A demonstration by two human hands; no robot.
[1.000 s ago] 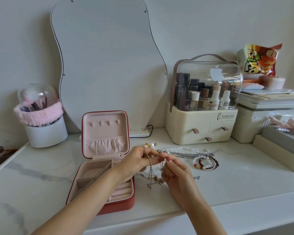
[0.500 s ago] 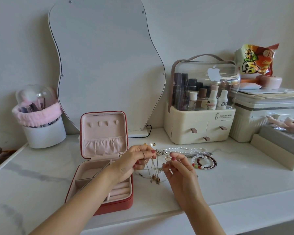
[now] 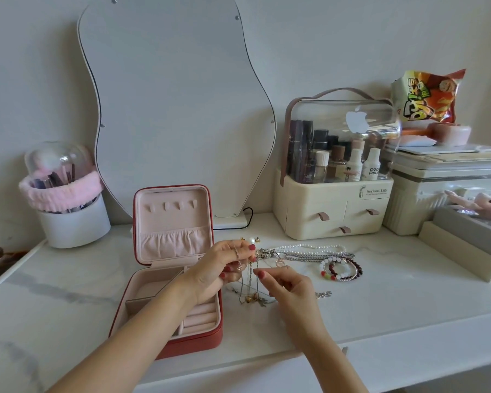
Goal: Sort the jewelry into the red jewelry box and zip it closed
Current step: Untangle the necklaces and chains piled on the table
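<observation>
The red jewelry box [image 3: 194, 340] stands open on the marble top, its pink lid upright. Just right of the box, my left hand [image 3: 220, 268] pinches thin gold chains [image 3: 250, 282] that hang down to the table with small pendants at their ends. My right hand [image 3: 288, 285] pinches one chain close beside the left fingers. Behind the hands lie a pearl necklace [image 3: 312, 246] and a silver bead chain [image 3: 315, 256]. Beaded bracelets [image 3: 342, 270] rest further right. Small earrings [image 3: 251, 239] lie by the lid.
A wavy mirror [image 3: 176, 109] leans on the wall behind the box. A brush holder [image 3: 71, 219] stands at the left, a cosmetics organizer [image 3: 335, 205] at the right, and stacked boxes [image 3: 448, 194] with a snack bag [image 3: 428, 95] beyond it.
Both hands have lifted the gold chains a little higher off the table, and my right fingers have moved closer to the left ones along the chain.
</observation>
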